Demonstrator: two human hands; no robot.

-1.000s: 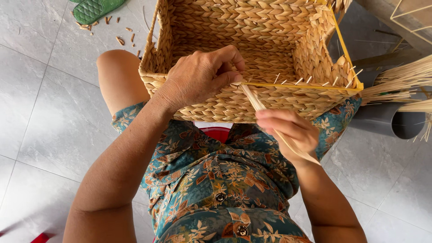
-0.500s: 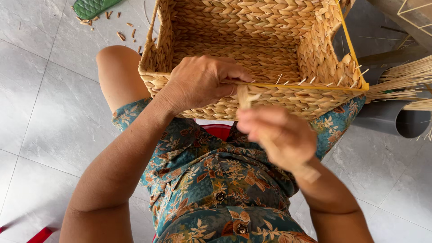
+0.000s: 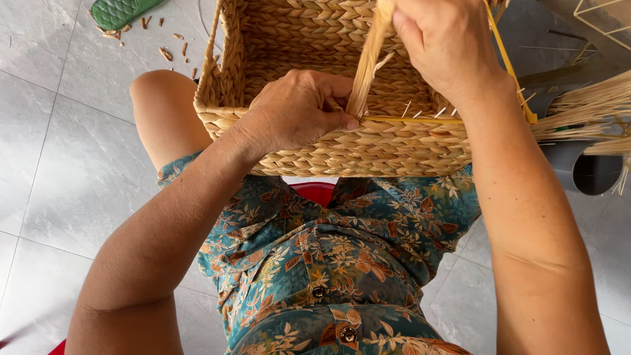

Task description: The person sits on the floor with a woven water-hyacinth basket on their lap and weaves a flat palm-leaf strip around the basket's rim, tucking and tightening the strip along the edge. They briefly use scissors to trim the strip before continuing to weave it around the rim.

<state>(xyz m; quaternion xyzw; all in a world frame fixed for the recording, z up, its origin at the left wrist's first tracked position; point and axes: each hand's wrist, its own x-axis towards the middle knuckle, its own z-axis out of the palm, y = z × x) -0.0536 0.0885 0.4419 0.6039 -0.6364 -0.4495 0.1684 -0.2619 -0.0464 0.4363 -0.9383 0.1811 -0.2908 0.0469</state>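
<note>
A: Grey floor tiles (image 3: 59,164), scattered with straw clippings (image 3: 167,52) near the top left corner; a green quilted item (image 3: 121,10) at the top edge. Item one?

B: Woven basket (image 3: 315,39), rectangular, plaited straw, resting on the seated person's lap, its near rim toward the body. A yellow wire frame (image 3: 420,120) runs along that near rim and up the right edge.

A: Left hand?

B: Left hand (image 3: 296,112) curled over the near rim, fingers closed, thumb tip pinching the base of a straw strand (image 3: 368,59) against the rim.

A: Right hand?

B: Right hand (image 3: 447,46) above the basket's right half, fist closed on the upper part of the same strand, which stands taut and nearly upright between the two hands.

A: Other entries?

B: Bundle of loose straw (image 3: 585,108) at the right edge, over a dark grey pipe (image 3: 585,167). Floral teal garment (image 3: 328,263) below.

A: Change from half a second ago?

B: Right hand was low, in front of the near rim, blurred; now raised above the basket. Left hand unmoved on the rim.
</note>
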